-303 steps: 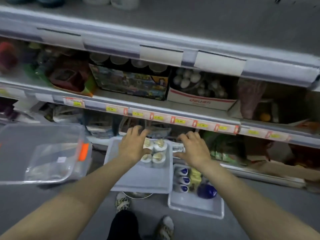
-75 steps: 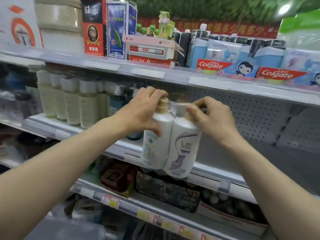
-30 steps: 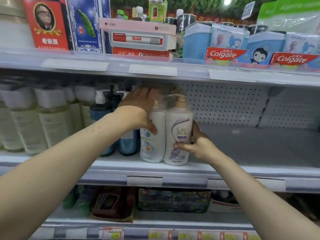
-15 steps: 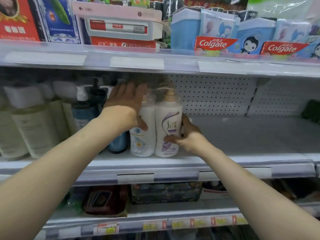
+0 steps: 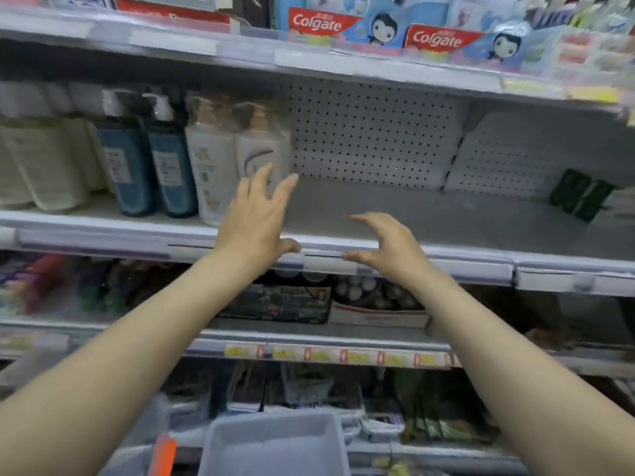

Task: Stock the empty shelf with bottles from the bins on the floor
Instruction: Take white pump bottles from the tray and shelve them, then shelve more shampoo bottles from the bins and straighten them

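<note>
At the front lip of the grey metal shelf [image 5: 429, 221], both hands held nothing. The left hand [image 5: 256, 218] was wide open, fingers spread and nearly straight. Its fingertips overlapped the lower part of the clear-wrapped pair of white pump bottles [image 5: 237, 156]; whether they touched it could not be told. The right hand [image 5: 388, 245] was half open with fingers loosely curled, hovering over the shelf's front rail, apart from the bottles.

The white pair stood upright on the shelf, just beside two dark blue pump bottles [image 5: 147, 166] on its left. Cream-coloured bottles [image 5: 41, 163] stood further left, blurred. Right of the pair the shelf lay bare before a white perforated back panel [image 5: 371, 132], as far as a dark green pack [image 5: 580, 194] at the far right. Red-and-blue Colgate toothpaste boxes [image 5: 319, 24] lined the shelf above. Low in the view sat a grey plastic bin [image 5: 275, 444].
</note>
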### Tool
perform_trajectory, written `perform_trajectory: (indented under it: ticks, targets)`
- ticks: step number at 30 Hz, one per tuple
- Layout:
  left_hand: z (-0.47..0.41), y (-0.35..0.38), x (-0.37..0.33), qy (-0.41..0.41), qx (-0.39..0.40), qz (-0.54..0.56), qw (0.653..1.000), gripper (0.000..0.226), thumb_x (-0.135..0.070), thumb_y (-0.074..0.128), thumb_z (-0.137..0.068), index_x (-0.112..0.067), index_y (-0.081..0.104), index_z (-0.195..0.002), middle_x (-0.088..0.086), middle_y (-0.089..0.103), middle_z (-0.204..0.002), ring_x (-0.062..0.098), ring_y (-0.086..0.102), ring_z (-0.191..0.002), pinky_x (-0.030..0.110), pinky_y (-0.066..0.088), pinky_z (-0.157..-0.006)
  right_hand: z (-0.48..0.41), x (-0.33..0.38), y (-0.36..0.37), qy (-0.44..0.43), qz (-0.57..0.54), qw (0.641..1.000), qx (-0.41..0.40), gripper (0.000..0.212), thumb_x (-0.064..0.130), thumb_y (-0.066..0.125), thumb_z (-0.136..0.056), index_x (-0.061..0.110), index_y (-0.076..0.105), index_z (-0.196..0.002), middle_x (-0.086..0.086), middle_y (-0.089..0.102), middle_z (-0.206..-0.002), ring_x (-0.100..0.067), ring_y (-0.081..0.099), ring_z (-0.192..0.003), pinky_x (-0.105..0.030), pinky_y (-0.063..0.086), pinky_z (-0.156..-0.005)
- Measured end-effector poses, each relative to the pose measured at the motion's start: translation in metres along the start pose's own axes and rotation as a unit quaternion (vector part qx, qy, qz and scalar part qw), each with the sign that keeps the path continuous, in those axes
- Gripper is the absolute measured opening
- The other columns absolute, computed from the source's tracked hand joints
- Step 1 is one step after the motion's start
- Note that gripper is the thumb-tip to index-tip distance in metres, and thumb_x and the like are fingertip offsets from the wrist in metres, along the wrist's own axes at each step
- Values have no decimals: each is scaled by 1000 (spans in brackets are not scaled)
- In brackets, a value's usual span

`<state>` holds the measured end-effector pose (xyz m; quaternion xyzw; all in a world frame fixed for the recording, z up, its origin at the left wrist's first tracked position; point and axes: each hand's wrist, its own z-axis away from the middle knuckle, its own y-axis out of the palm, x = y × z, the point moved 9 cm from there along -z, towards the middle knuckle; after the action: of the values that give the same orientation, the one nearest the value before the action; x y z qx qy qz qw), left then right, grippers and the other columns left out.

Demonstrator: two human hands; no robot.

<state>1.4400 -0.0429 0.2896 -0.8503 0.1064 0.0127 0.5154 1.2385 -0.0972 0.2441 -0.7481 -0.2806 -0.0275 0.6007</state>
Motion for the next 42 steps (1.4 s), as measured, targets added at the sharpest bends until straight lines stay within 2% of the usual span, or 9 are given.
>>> perform_trajectory:
  ticks: [4, 9, 17, 23, 28, 32, 35, 39, 42]
  targets:
    - [45, 45, -83, -6, 38, 29, 999, 103, -46, 83, -73, -30, 20, -153, 8, 7, -161, 34, 17, -142, 47, 35, -112, 70, -63, -14, -6, 24, 999, 27, 72, 47, 80, -79, 29, 51, -143, -2, 42, -153, -22, 33, -143, -40, 33, -116]
    - [97, 109, -175, -1, 102, 48, 994, 101, -49, 83, -71, -25, 28, -152, 13, 12, -161, 34, 17, -145, 45, 29, -116, 155, -150, -15, 15, 55, 996, 72, 74, 50, 80, -77, 28, 53, -142, -3, 43, -152, -24, 32, -143, -39, 32, -116]
    - [178, 234, -240, 17, 239, 95, 966, 91, -48, 79, -77, -23, 32, -152, 12, 17, -161, 32, 17, -146, 45, 30, -114, 256, -261, 56, 108, 25, 978, 175, 72, 47, 79, -80, 26, 52, -142, -3, 44, -152, -23, 30, -144, -38, 29, -116]
    - [235, 378, -251, -12, 355, 176, 918, 78, -44, 74, -84, -21, 37, -150, 9, 24, -159, 29, 22, -145, 39, 27, -115, 319, -334, 170, 191, -20, 953, 236, 64, 41, 81, -80, 22, 60, -137, -5, 51, -146, -24, 39, -137, -30, 29, -111]
    - [339, 503, -259, -101, 441, 258, 854, 70, -37, 76, -84, -16, 46, -144, 9, 42, -145, 28, 37, -135, 30, 29, -109, 389, -388, 299, 267, -102, 912, 294, 58, 39, 80, -82, 21, 62, -134, -3, 55, -141, -25, 45, -134, -35, 40, -108]
    - [422, 591, -255, -145, 473, 266, 827, 65, -43, 70, -87, -15, 49, -142, 8, 45, -145, 28, 41, -134, 35, 33, -111, 444, -434, 389, 331, -172, 879, 297, 54, 39, 82, -81, 20, 65, -129, 0, 66, -128, -20, 60, -120, -26, 45, -96]
    - [470, 653, -242, -188, 474, 266, 818, 63, -45, 69, -87, -17, 51, -141, 8, 47, -144, 28, 42, -134, 40, 36, -110, 477, -468, 452, 357, -175, 868, 298, 56, 39, 82, -80, 23, 63, -131, 3, 66, -130, -18, 59, -120, -20, 39, -88]
    - [516, 736, -227, -223, 476, 281, 803, 63, -44, 70, -87, -17, 50, -141, 7, 48, -143, 27, 41, -133, 37, 35, -109, 500, -503, 535, 332, -166, 875, 311, 62, 38, 81, -81, 23, 58, -137, 0, 61, -137, -21, 55, -126, -23, 39, -93]
    - [537, 801, -218, -231, 472, 315, 790, 63, -37, 74, -86, -18, 48, -141, 5, 48, -143, 23, 43, -132, 27, 34, -103, 510, -526, 598, 309, -186, 877, 318, 65, 34, 81, -83, 22, 55, -141, 0, 60, -140, -20, 53, -129, -33, 44, -106]
